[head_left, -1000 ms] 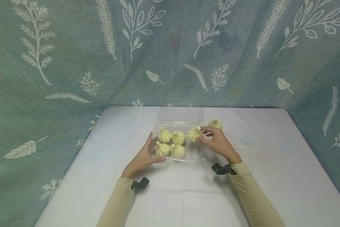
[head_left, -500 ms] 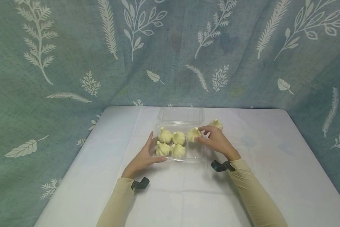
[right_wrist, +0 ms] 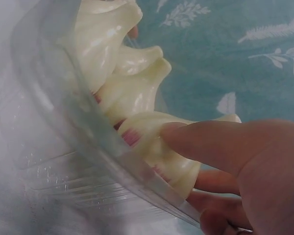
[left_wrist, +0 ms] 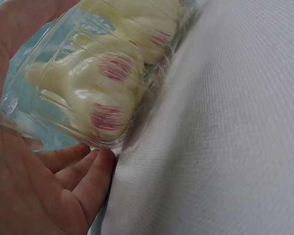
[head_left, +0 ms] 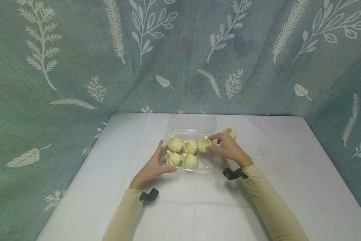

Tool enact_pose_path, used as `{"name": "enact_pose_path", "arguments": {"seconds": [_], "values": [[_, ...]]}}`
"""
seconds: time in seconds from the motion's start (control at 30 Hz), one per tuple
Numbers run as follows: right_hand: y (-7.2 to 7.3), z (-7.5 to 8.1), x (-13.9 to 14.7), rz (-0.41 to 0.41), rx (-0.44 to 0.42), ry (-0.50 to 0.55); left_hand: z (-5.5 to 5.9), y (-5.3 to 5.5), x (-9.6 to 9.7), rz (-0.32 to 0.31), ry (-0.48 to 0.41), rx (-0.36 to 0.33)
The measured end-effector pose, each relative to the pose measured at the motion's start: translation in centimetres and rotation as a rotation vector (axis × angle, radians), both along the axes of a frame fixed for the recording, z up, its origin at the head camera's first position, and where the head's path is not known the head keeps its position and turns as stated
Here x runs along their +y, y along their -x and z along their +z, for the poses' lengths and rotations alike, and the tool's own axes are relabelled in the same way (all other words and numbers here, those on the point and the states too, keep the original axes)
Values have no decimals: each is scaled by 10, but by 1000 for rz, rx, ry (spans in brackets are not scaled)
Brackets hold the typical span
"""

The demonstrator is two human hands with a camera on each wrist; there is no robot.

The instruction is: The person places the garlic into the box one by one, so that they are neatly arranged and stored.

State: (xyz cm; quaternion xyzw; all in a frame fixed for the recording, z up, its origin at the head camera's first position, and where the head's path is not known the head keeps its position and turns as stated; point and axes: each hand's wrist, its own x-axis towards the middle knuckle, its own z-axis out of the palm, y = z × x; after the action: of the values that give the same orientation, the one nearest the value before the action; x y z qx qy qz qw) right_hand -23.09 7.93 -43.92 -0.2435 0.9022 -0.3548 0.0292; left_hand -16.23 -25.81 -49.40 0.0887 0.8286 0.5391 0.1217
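Note:
In the head view, a clear plastic clamshell container (head_left: 206,164) holds several pale garlic bulbs (head_left: 189,160), some with pink-purple streaks seen in the wrist views. My left hand (head_left: 151,170) grips its near left corner, thumb along the front edge and fingers at the left side. In the left wrist view those fingers (left_wrist: 95,178) touch the container's lower edge. My right hand (head_left: 228,149) pinches a garlic bulb (head_left: 203,144) at the back right of the container. The right wrist view shows the thumb (right_wrist: 201,142) against that garlic bulb (right_wrist: 159,147); the other fingers are partly hidden behind it.
The container's clear lid (head_left: 193,121) lies open toward the back. Another garlic bulb (head_left: 230,132) sits on the white-covered table (head_left: 282,160), just behind my right hand. A green leaf-patterned cloth (head_left: 180,57) hangs along the table's far edge.
My right hand has moved slightly left and lowered the garlic bulb into the back right of the container. The left hand stays in place.

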Motion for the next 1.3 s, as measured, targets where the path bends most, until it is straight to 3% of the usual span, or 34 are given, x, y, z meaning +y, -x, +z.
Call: {"name": "enact_pose_path", "arguments": {"seconds": [0.73,1.3], "values": [[7,1,-8,57,-75,-44,-1,0,0,5,5,3],[6,3,-12,69,7,-134,-2,0,-1,-2,-4,5]]}}
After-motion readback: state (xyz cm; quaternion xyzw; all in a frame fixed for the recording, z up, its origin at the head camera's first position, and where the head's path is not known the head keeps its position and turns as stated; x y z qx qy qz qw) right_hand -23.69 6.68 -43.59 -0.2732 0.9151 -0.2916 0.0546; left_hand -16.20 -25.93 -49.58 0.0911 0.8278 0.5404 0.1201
